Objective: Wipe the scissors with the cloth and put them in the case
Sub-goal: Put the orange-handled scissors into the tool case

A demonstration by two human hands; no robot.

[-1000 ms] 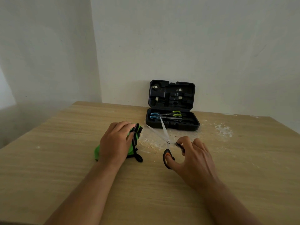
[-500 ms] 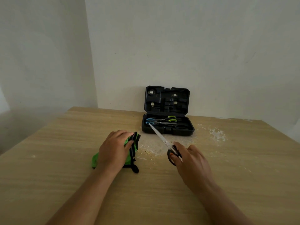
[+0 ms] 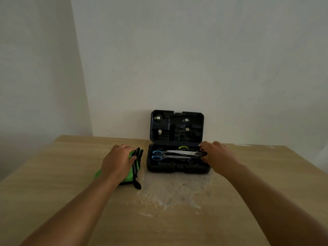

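Left hand [image 3: 118, 161] lies palm-down on the green cloth [image 3: 132, 172], fingers curled over its far edge, holding it to the table [image 3: 71, 183]. Cloth has black trim and a black strap trailing toward the near side. Pale dust or crumbs smeared over the table between the two forearms, just in front of the case.

Right hand [image 3: 215, 155] is at the right end of the open black case [image 3: 177, 168], fingers closed around the dark handles of the scissors [image 3: 184, 152]. Blades are shut and point left across the tray, above two pairs already lying there: one with blue handles [image 3: 157, 155] at the left, one with a yellow-green handle [image 3: 183, 148] toward the back. Cannot tell whether the held blades touch the pairs beneath.

Step in hand, as I judge it: seating the scissors in the tray. To do it well, keep blades closed and level, lower the tips first, let go only once the handles sit inside the rim.

Lid [image 3: 177, 126] stands upright against the wall
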